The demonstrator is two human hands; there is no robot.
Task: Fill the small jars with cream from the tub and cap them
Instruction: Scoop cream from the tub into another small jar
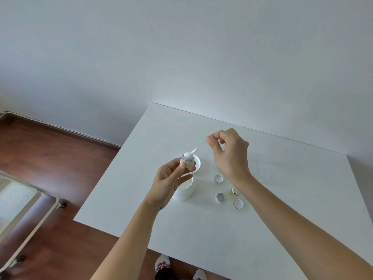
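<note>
My left hand holds a small cream-coloured jar by its side, lifted above the table. A blob of white cream sits on the jar's mouth. My right hand pinches the clear handle of a small spatula, whose cream-laden tip touches that blob. The open white cream tub stands below my left hand, partly hidden by my fingers. Its white lid lies behind the held jar. A second small jar stands open on the table.
Two white inner discs and a gold cap lie on the white table to the right of the tub. A wall runs along the table's far edge. A metal-framed cart stands on the wood floor at left.
</note>
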